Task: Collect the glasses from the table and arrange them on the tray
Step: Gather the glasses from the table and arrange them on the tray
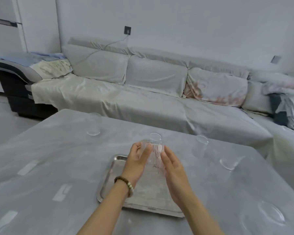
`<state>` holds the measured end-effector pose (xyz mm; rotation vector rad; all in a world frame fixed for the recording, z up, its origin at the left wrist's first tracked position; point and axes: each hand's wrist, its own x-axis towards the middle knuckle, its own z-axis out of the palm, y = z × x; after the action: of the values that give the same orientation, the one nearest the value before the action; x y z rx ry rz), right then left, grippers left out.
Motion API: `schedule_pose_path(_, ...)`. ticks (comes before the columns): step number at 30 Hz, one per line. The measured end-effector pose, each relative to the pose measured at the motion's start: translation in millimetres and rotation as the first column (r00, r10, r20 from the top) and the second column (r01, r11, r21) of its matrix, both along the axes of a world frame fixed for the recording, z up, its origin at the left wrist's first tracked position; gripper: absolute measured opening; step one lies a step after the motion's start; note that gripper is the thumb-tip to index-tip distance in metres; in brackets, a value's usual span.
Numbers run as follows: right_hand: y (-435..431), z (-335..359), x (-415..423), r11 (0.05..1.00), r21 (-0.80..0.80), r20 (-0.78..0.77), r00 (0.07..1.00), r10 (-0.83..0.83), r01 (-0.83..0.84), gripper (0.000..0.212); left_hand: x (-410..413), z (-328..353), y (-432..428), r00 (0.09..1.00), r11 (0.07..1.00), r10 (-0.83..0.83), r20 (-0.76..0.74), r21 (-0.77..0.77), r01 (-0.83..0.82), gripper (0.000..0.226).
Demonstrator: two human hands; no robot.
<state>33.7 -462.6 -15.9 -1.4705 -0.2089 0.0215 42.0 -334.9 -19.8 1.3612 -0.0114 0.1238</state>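
You have one ribbed glass [155, 156] held between two hands, four clear glasses on the table, one metal tray [109, 177], and one beaded bracelet [125, 184].

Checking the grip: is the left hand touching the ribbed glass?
Touching. The head view shows left hand fingers wrapped against the ribbed glass.

A grey-clothed table [58, 158] carries a steel tray [107, 180] and 4 clear glasses [94, 124] around it.
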Motion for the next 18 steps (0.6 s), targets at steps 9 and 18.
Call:
schedule_pose_path(9, -75, -22, 36, 0.996, -0.059, 0.077, 0.995, -0.061, 0.066, 0.047, 46, -16, -51, 0.976, 0.964, -0.219, -0.010, 0.154, 0.218, 0.049)
schedule_pose_path(18, -99, -78, 68, 0.986, -0.106, 0.034, 0.991, -0.126, 0.129, 0.055, 73, -62, -57, 0.928, 0.916, -0.358, -0.101, 0.154, 0.370, 0.051)
